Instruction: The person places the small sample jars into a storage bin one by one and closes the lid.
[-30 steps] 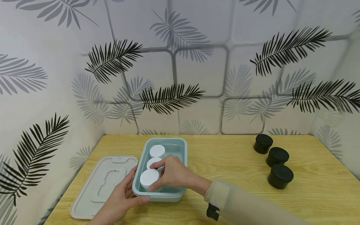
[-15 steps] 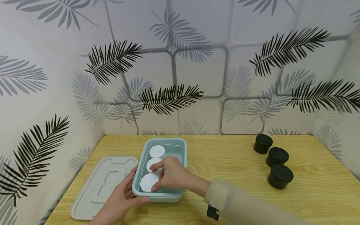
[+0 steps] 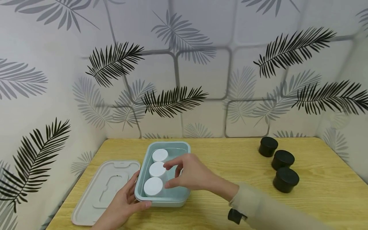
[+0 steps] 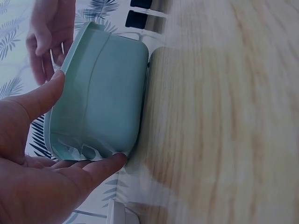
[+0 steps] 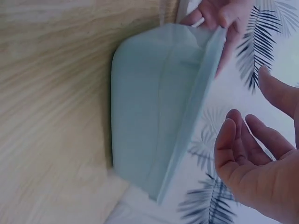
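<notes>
In the head view a light green plastic box [image 3: 169,203] stands uncovered on the table. Three white round containers with flat tops line its left side: a far one [image 3: 160,155], a middle one [image 3: 157,169] and a near one [image 3: 153,187]. My left hand [image 3: 122,203] grips the box's near left corner, thumb on the front and fingers along the side; the left wrist view shows this hold on the box wall [image 4: 107,88]. Over the box's right half hovers my right hand [image 3: 194,174], thumb and fingers apart with nothing between them, just right of the containers.
A pale grey lid [image 3: 86,204] lies flat to the left of the box. Three black round lidded pots stand in a slanting row at the right: far [image 3: 268,147], middle [image 3: 283,160] and near [image 3: 286,180]. A leaf-patterned wall [image 3: 201,76] closes off the wooden table's back.
The near white container has been set down into the box and let go. My right hand has drawn back to the right and spread its fingers. The left hand keeps its hold.
</notes>
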The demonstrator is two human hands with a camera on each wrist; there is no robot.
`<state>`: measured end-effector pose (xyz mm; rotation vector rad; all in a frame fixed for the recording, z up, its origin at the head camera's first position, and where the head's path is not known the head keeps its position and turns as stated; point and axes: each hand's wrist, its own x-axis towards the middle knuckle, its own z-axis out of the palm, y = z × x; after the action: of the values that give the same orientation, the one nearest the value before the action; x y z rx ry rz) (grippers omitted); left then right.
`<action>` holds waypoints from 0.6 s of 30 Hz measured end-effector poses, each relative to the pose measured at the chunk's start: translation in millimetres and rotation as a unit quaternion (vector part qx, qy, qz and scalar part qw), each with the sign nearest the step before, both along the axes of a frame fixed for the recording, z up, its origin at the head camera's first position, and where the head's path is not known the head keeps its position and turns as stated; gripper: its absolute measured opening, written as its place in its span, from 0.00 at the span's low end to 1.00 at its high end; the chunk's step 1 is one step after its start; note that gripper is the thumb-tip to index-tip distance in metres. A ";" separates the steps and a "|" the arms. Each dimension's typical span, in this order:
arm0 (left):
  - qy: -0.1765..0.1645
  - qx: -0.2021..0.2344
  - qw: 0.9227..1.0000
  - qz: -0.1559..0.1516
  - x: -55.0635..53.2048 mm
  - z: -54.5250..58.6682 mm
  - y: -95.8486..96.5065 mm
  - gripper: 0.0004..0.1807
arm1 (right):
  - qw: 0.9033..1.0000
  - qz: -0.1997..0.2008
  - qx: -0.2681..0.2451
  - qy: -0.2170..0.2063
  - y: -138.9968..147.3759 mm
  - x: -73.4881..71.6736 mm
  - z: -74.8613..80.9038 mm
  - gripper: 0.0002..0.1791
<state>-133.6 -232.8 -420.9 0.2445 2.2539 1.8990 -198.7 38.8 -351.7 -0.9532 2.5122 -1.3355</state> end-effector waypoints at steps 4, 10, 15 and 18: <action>-0.007 0.001 1.000 0.007 -0.8 0.4 0.7 0.60 | 1.000 -0.016 -0.003 0.026 39.2 2.6 11.6 0.26; -0.017 -0.007 1.000 0.019 -2.7 1.0 2.9 0.61 | 0.998 -0.059 0.015 0.028 115.2 10.0 21.1 0.29; -0.027 -0.007 0.999 0.027 -2.8 0.2 3.6 0.61 | 0.994 -0.102 0.017 0.036 183.2 20.1 11.1 0.31; -0.028 -0.008 0.999 0.028 -2.8 0.2 3.9 0.61 | 0.991 -0.126 0.003 0.051 223.2 24.6 -1.5 0.30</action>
<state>-136.4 -228.8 -420.7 0.1263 2.2605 1.8896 -174.1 262.0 -353.3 -0.7401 2.7900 -1.3743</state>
